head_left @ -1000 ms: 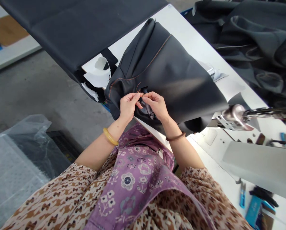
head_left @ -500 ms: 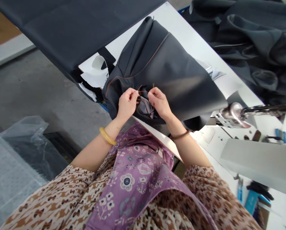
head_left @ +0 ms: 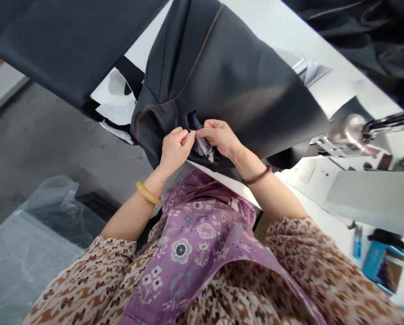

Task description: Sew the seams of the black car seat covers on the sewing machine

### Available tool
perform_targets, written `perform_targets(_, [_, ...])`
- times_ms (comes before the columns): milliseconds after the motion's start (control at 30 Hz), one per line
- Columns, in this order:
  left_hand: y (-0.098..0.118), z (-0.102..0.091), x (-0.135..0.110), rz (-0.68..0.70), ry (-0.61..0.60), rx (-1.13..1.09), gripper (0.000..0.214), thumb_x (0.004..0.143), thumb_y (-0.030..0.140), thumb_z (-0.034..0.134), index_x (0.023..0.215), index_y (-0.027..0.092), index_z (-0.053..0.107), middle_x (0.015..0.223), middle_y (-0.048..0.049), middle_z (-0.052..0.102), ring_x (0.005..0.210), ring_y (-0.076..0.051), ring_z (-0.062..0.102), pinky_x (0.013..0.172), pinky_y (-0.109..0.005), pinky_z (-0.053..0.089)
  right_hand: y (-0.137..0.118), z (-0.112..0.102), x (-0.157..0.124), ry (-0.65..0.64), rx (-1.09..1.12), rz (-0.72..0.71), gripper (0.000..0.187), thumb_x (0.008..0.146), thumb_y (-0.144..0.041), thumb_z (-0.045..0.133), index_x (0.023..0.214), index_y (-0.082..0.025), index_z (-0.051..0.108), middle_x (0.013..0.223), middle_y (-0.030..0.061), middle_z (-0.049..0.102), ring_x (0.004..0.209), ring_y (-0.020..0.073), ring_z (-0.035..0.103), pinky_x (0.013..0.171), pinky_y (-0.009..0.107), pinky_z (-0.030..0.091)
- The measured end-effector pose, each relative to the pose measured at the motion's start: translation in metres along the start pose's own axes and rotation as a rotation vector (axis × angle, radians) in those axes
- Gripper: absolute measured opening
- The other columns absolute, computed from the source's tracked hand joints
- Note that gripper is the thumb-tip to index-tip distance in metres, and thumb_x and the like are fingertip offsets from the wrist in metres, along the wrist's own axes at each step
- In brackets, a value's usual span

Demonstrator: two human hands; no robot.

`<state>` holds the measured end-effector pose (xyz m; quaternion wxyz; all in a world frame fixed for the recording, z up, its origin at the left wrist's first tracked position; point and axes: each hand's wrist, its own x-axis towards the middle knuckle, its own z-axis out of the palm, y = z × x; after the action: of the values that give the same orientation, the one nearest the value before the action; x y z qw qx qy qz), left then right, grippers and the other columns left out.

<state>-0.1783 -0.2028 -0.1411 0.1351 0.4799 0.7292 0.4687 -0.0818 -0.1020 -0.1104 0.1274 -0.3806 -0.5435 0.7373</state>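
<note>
A large black leather-like piece (head_left: 249, 76) with a line of orange stitching (head_left: 188, 81) lies folded over the white table edge in front of me. At its near edge, my left hand (head_left: 176, 149) and my right hand (head_left: 221, 137) are both closed in a pinch, their fingertips almost touching. The orange thread between them is mostly hidden by the fingers. Just under my right fingers, a gathered grey underside (head_left: 205, 148) of the material shows, and a small black flap (head_left: 193, 119) stands up behind the fingertips.
A metal sewing machine part (head_left: 349, 131) is at the right, above its white bed (head_left: 306, 189). Blue-handled snips (head_left: 358, 241) and a blue box (head_left: 376, 262) lie lower right. Black material (head_left: 60, 49) covers the left table; clear plastic (head_left: 46, 212) is at the lower left.
My hands have come together from a small gap with orange thread stretched across it. The view has shifted, so the leather-like piece sits higher in the picture.
</note>
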Motion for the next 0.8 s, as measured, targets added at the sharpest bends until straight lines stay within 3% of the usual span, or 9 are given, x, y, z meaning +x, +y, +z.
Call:
perform_targets(167, [-0.006,-0.001,0.0,0.079,-0.036,0.063,0.044,0.087,0.025,0.049,0.052,0.02,0.021,0.054,0.0035,0.024,0.051,-0.011,0.028,0.053,-0.029,0.024,0.007,-0.001,0.01,0.051,0.019,-0.04,0.04,0.062,0.0,0.056,0.05,-0.019,0.024,0.042,-0.0099,0.026,0.041,0.0006,0.02,0.04,0.017,0.015])
perform_targets(467, [-0.019,-0.002,0.0,0.204,-0.089,0.174,0.044,0.089,0.023,0.047,0.052,0.02,0.022,0.053,0.0035,0.023,0.052,-0.012,0.028,0.053,-0.03,0.022,0.016,-0.006,0.024,0.06,-0.036,-0.02,0.04,0.064,0.001,0.057,0.047,-0.018,0.026,0.043,-0.0089,0.026,0.043,0.0015,0.026,0.043,0.017,0.019])
perform_targets(700, [-0.02,-0.001,0.0,0.139,-0.073,0.144,0.046,0.087,0.028,0.05,0.05,0.02,0.024,0.052,0.0035,0.026,0.053,-0.012,0.03,0.054,-0.029,0.024,0.029,-0.011,0.033,0.05,-0.031,-0.04,0.038,0.062,-0.005,0.062,0.047,-0.018,0.029,0.041,-0.0099,0.028,0.044,0.0027,0.026,0.045,0.019,0.02])
perform_targets(800, [-0.015,-0.007,0.001,0.067,-0.088,0.058,0.045,0.088,0.037,0.05,0.049,0.02,0.036,0.052,0.0023,0.037,0.053,-0.011,0.036,0.055,-0.027,0.029,0.023,-0.011,0.03,0.114,-0.159,-0.107,0.038,0.065,-0.01,0.063,0.048,-0.018,0.029,0.043,-0.0091,0.029,0.046,0.0039,0.027,0.048,0.02,0.022])
